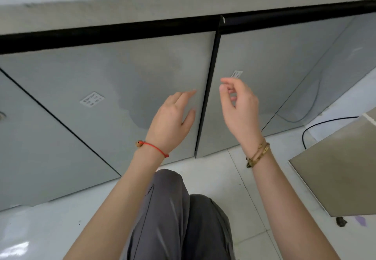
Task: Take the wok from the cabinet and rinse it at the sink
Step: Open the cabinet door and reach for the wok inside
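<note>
L hand: fingers straight and spread, grasping nothing, tips at or just before the left door, near its right edge; contact I cannot tell. R hand: fingers loosely curled, thumb and index close but with a gap, nothing between them, held in front of the right door, not touching as far as seen.

Between both hands runs the dark seam where the 2 doors meet. Both doors are shut, so the wok is not visible; inside the cabinet or not, cannot tell.

L wrist: thin red string with a small bead. R wrist: 2 gold-coloured bracelets.

Doors: flat, smooth grey panels, slightly glossy, each w/ a small white label, text too blurred to read. The left door has a darker irregular patch, maybe wet or stained. Above the doors a black strip, above that the pale, rough counter edge.

Floor: white glossy tiles w/ thin joints. At right a black cable lies on it, and a tilted beige flat panel. Below, centre: the person's legs in grey trousers.
</note>
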